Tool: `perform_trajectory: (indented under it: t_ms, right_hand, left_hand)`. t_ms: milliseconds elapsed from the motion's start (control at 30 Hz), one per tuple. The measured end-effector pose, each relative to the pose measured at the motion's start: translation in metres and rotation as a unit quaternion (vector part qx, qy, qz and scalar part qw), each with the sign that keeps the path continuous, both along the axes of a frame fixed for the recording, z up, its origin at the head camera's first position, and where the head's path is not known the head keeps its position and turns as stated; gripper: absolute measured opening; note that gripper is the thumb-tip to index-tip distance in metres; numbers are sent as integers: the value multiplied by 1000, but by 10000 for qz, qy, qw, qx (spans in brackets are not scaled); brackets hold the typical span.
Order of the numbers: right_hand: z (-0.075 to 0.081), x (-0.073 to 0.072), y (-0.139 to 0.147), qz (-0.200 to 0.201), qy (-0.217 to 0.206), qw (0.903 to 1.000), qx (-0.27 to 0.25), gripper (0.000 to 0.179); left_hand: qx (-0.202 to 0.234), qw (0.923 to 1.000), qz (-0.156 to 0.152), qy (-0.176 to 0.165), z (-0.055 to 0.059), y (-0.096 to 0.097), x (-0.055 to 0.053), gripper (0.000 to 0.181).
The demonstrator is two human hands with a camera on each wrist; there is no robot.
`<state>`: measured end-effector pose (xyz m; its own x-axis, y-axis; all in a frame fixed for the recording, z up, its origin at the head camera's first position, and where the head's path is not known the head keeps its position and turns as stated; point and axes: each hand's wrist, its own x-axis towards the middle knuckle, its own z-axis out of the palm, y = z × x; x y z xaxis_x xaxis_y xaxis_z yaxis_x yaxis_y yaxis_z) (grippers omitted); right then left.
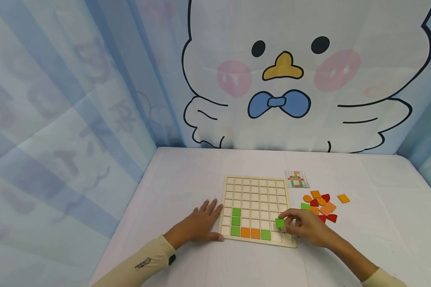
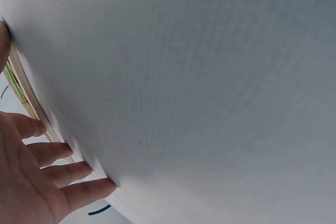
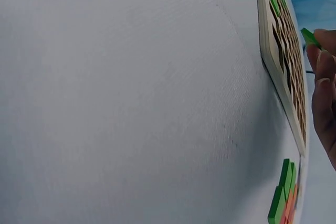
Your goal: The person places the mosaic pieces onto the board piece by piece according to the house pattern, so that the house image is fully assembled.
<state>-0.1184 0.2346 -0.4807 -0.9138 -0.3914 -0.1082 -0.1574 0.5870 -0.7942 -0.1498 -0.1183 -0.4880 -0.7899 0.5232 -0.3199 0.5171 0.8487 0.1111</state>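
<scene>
A wooden grid board (image 1: pixel 256 205) lies on the white table, with green and orange square tiles set in cells along its lower left. Between thumb and fingers, my right hand (image 1: pixel 307 227) pinches a green square tile (image 1: pixel 279 223) over the board's lower right cells. The right wrist view also shows that green tile (image 3: pixel 310 37) at the fingertips, raised off the board (image 3: pixel 286 61). My left hand (image 1: pixel 201 223) rests at the board's left edge with fingers spread and straight. In the left wrist view the left hand's fingers (image 2: pixel 79 190) reach along the board's side.
Right of the board lies a loose pile of red, orange and green tiles (image 1: pixel 327 208), with one orange diamond tile (image 1: pixel 343 198) apart from it. A small printed pattern card (image 1: pixel 297 179) lies by the board's upper right corner. A curtain with a cartoon bird (image 1: pixel 280 127) hangs behind the table.
</scene>
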Motion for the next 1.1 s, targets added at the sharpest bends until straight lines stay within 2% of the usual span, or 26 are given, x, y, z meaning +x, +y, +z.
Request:
perform_trajectory:
  t_ms: [233,467,900,1100]
  right_hand:
    - [-1,-2,-14,49,88,9999,24,25]
    - [-3,-4,-25,119,-22,9997,205,23]
    - [-10,-7,-40,-23,266,9980,564,21]
    - [-11,-7,-42,3,379,9980,512,20]
  left_hand:
    - [-18,10000,-24,32,1,0,0,100]
    - [-17,10000,-29,56,2,0,1,99]
    - [54,9999,106,-120,2,0,0,100]
    - [25,9998,127,-142,3,1,0,101]
